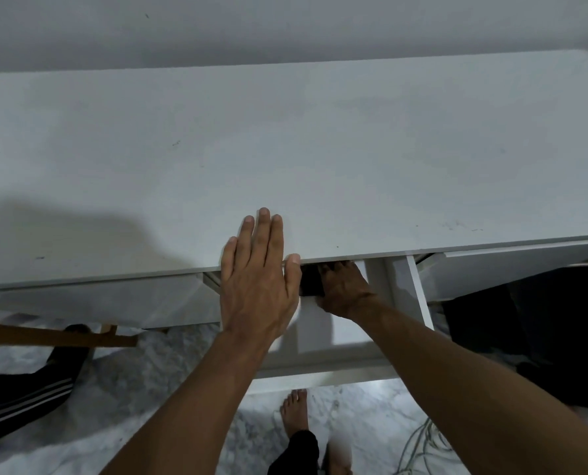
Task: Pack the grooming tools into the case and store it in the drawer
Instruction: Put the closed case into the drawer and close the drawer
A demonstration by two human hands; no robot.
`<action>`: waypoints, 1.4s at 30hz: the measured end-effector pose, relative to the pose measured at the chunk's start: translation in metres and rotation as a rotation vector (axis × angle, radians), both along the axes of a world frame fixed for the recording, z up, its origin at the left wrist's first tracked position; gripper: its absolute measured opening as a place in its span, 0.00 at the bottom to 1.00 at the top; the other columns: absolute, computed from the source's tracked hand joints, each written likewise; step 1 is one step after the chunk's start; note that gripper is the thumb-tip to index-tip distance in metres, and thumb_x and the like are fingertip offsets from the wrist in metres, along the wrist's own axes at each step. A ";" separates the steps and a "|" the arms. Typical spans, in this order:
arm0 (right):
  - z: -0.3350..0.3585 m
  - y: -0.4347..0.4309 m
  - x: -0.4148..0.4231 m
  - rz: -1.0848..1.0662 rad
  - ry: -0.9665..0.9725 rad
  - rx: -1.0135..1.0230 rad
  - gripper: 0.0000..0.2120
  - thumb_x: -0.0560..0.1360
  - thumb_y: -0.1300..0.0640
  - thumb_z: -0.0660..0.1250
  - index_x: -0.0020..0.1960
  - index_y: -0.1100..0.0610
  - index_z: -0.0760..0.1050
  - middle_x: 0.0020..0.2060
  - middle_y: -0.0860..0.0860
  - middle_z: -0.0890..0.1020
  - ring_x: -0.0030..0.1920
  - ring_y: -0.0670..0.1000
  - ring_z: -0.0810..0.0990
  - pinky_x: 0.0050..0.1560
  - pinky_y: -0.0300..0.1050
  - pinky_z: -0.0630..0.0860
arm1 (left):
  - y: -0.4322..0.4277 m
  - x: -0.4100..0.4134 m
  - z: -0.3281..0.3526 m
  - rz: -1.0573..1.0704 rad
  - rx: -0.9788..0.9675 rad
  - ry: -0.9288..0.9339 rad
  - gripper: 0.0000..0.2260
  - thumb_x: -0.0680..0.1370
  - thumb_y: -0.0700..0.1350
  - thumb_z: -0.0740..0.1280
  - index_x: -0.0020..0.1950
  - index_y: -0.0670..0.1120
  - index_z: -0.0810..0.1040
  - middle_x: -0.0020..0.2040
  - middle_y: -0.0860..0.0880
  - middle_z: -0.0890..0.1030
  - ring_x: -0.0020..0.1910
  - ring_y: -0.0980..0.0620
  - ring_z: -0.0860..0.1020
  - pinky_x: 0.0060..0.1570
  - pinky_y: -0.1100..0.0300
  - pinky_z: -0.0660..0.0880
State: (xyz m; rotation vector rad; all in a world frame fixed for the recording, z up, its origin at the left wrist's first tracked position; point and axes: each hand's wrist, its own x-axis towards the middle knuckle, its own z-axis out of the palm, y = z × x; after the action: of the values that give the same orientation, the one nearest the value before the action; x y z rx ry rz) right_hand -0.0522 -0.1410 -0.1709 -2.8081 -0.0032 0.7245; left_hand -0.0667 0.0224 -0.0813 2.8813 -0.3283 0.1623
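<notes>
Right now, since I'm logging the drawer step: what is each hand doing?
Left hand: open, flat on the table top.
Right hand: grips the dark case inside the drawer.

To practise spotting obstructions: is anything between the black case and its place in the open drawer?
Nothing visible does. The right hand holds the case already inside the drawer, at the tabletop's edge; the drawer's rear is hidden beneath the tabletop.

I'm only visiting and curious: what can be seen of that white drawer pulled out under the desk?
The white drawer, smooth board by its look, stands pulled out beneath the white desk top. Its floor, right side wall and front panel show. The right hand reaches inside, gripping a small black case at the back, mostly hidden.
</notes>
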 end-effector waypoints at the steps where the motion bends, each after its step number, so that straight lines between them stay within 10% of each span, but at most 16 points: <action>1: 0.005 -0.001 -0.003 -0.008 0.012 -0.001 0.39 0.69 0.50 0.70 0.75 0.56 0.58 0.73 0.56 0.66 0.72 0.61 0.63 0.73 0.56 0.62 | 0.000 0.000 0.000 -0.002 0.002 -0.001 0.26 0.81 0.54 0.48 0.77 0.45 0.58 0.78 0.47 0.58 0.77 0.48 0.54 0.73 0.49 0.53; 10: 0.079 -0.008 -0.069 -0.040 -0.060 0.091 0.26 0.76 0.49 0.64 0.71 0.55 0.65 0.67 0.56 0.72 0.63 0.60 0.73 0.65 0.52 0.73 | 0.001 -0.001 0.020 -0.032 0.039 0.167 0.26 0.83 0.54 0.43 0.78 0.46 0.48 0.79 0.46 0.48 0.78 0.47 0.46 0.74 0.49 0.44; 22: 0.126 -0.003 -0.206 -0.031 -0.240 0.023 0.26 0.80 0.48 0.57 0.74 0.60 0.61 0.72 0.57 0.67 0.73 0.58 0.63 0.74 0.53 0.62 | 0.010 -0.180 -0.003 -0.082 -0.041 0.211 0.39 0.73 0.64 0.26 0.78 0.44 0.46 0.79 0.47 0.47 0.76 0.53 0.42 0.72 0.55 0.36; 28: 0.115 -0.004 -0.229 -0.047 -0.177 0.007 0.32 0.81 0.46 0.53 0.79 0.58 0.45 0.79 0.55 0.47 0.79 0.56 0.44 0.77 0.57 0.49 | 0.019 -0.193 -0.013 -0.042 0.017 0.194 0.33 0.78 0.58 0.39 0.76 0.40 0.56 0.77 0.43 0.55 0.77 0.47 0.52 0.73 0.51 0.45; 42: 0.103 -0.008 -0.216 -0.027 -0.189 0.017 0.36 0.81 0.48 0.57 0.78 0.59 0.41 0.79 0.55 0.42 0.79 0.57 0.40 0.77 0.54 0.49 | 0.009 -0.194 -0.021 0.012 -0.004 0.132 0.28 0.78 0.51 0.51 0.71 0.34 0.67 0.71 0.36 0.68 0.70 0.39 0.68 0.67 0.44 0.61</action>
State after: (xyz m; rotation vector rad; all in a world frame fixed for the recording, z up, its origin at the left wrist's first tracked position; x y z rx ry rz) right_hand -0.2687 -0.1491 -0.0679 -2.8433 -0.0041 0.4485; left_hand -0.2608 0.0317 -0.1019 2.8725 -0.2863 -0.0255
